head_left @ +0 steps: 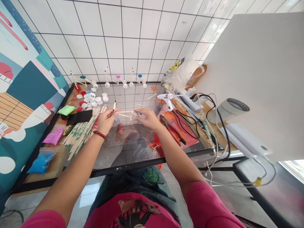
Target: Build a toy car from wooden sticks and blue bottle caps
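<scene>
Spanning the space between the left hand and the right hand, a small stick frame is held up over the glass tabletop, near its middle and in front of the body. Its left end is pinched between thumb and fingers, and its right end seems to be gripped by the opposite fingertips, so both hands are closed on it. Such a grip at the two ends was presumably chosen so that the joints can be steadied while the middle is left uncovered.

Loose materials are grouped on the left, apparently for easy reach: wrapped chopsticks are laid in a fanned bundle, with bottle caps gathered beyond them. On the right, the glue gun and the pliers are set down within reach of that hand, probably so that the centre is not crowded. Three stick-and-cap models are lined up along the far edge, perhaps where they will not be knocked.

The frame is made up of thin, pale sticks, two of them running nearly side by side and spreading slightly toward the right. A dark-tipped stick is seen rising from the left fingertips; whether it is joined to the rest cannot be told, since the meeting point is covered.
</scene>
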Demonstrator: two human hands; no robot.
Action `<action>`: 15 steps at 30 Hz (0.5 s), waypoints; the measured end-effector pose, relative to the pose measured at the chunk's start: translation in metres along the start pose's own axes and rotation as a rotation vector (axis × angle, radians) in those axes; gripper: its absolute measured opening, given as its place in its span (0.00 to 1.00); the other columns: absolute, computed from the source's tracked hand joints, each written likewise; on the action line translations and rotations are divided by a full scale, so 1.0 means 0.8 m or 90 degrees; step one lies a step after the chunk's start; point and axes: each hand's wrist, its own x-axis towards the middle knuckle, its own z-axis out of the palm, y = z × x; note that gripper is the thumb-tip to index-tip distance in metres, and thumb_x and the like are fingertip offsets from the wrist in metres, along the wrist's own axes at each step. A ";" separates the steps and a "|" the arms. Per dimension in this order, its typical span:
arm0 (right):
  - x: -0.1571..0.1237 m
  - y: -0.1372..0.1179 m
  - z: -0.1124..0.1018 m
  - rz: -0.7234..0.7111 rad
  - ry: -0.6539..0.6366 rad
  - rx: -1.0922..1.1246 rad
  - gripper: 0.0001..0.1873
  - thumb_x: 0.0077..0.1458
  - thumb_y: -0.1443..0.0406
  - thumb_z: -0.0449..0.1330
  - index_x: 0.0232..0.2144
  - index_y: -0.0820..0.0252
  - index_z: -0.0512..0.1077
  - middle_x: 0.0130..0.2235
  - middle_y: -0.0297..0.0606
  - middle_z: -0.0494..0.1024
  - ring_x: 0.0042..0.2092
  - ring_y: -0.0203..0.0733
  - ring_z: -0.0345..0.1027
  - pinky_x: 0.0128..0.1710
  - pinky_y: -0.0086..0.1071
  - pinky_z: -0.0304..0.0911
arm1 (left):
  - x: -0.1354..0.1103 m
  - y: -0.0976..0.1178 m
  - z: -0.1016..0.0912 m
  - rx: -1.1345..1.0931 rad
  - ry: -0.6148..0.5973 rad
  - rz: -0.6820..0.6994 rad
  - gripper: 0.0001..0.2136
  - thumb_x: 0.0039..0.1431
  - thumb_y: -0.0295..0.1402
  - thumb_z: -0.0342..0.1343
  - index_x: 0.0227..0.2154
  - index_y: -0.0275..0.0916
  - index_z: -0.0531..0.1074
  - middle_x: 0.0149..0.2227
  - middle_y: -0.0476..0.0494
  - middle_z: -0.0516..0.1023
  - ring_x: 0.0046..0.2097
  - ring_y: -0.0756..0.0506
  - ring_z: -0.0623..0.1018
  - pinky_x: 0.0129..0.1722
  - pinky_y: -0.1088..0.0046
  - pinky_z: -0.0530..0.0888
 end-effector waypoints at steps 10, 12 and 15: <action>0.018 -0.003 0.007 0.092 -0.010 0.136 0.18 0.52 0.60 0.69 0.46 0.58 0.83 0.36 0.35 0.85 0.34 0.37 0.72 0.39 0.31 0.66 | 0.014 -0.024 0.006 -0.030 0.017 0.016 0.19 0.49 0.49 0.68 0.37 0.40 0.82 0.47 0.38 0.84 0.49 0.41 0.81 0.47 0.66 0.77; 0.016 -0.001 0.010 0.094 -0.005 0.138 0.20 0.51 0.61 0.70 0.47 0.57 0.83 0.38 0.37 0.85 0.36 0.39 0.74 0.41 0.33 0.68 | 0.014 -0.028 0.004 -0.025 0.004 0.008 0.19 0.50 0.49 0.68 0.39 0.40 0.82 0.48 0.38 0.83 0.51 0.40 0.81 0.51 0.64 0.76; 0.012 0.000 0.013 0.092 -0.012 0.119 0.22 0.49 0.63 0.71 0.49 0.57 0.82 0.42 0.39 0.86 0.40 0.43 0.77 0.45 0.36 0.71 | 0.012 -0.029 0.002 -0.010 -0.017 -0.011 0.20 0.53 0.49 0.66 0.42 0.39 0.81 0.52 0.37 0.82 0.56 0.38 0.79 0.56 0.60 0.74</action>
